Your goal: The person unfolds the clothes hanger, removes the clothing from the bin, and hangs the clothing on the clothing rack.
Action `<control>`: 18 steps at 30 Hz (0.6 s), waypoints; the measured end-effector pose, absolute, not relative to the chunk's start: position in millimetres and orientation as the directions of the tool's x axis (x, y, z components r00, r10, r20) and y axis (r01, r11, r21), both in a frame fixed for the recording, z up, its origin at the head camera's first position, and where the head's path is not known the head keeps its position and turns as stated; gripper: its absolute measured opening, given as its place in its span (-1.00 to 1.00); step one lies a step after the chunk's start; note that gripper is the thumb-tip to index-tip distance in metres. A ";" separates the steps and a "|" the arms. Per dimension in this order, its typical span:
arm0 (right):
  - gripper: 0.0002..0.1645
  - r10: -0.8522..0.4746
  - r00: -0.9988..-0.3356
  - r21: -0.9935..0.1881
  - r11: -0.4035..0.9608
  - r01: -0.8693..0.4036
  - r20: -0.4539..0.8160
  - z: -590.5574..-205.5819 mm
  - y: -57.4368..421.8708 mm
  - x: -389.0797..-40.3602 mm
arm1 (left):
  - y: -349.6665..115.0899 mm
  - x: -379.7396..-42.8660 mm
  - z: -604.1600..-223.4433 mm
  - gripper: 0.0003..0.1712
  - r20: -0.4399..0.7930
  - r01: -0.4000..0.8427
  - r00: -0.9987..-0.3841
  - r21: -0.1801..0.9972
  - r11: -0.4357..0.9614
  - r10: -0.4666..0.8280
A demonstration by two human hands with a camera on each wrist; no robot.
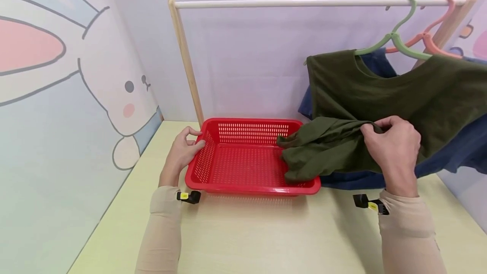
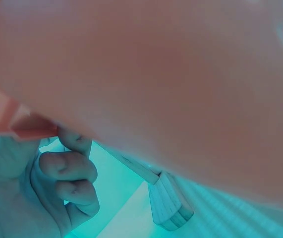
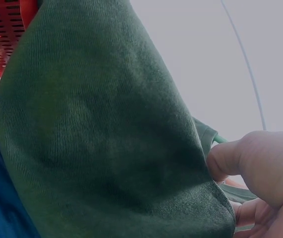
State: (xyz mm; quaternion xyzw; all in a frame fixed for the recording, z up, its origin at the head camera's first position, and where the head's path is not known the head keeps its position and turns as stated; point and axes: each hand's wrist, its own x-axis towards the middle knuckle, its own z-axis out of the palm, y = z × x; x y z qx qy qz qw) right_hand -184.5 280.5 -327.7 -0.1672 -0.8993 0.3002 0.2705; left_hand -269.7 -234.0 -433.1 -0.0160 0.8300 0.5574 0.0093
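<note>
A red perforated basket (image 1: pixel 262 190) stands on the table, and my left hand (image 1: pixel 181 151) grips its left rim, thumb inside. The left wrist view shows the curled fingers of that hand below a blurred red wall. My right hand (image 1: pixel 395 149) pinches dark green cloth (image 1: pixel 323 151) between thumb and fingers; its far end droops into the basket's right side. Behind it, a dark green shirt (image 1: pixel 399 92) hangs from a green hanger (image 1: pixel 405 47). Whether the pinched cloth belongs to this shirt I cannot tell. In the right wrist view the cloth (image 3: pixel 96 109) fills the middle.
A clothes rack with a white rail (image 1: pixel 289 2) and wooden posts (image 1: pixel 188 62) spans the back. Behind the green shirt, a blue garment (image 1: pixel 471 147) hangs below a pink hanger (image 1: pixel 449 16). A wall with a printed rabbit (image 1: pixel 102 79) rises at the left.
</note>
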 end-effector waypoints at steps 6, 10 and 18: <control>-0.50 0.478 -0.799 -0.632 0.758 0.164 0.366 -326.0 280.4 -184.4 | -233.9 -270.2 -433.3 -0.56 -0.022 -0.024 -1.000 0.926 0.377 -0.010; -0.52 0.472 -0.803 -0.626 0.762 0.165 0.363 -326.0 279.6 -184.5 | -234.0 -270.4 -433.6 -0.57 -0.027 -0.029 -1.000 0.926 0.377 -0.013; -0.50 0.464 -0.798 -0.625 0.767 0.146 0.383 -324.0 279.8 -184.6 | -235.4 -271.6 -434.6 -0.59 -0.019 -0.020 -1.000 0.927 0.374 -0.004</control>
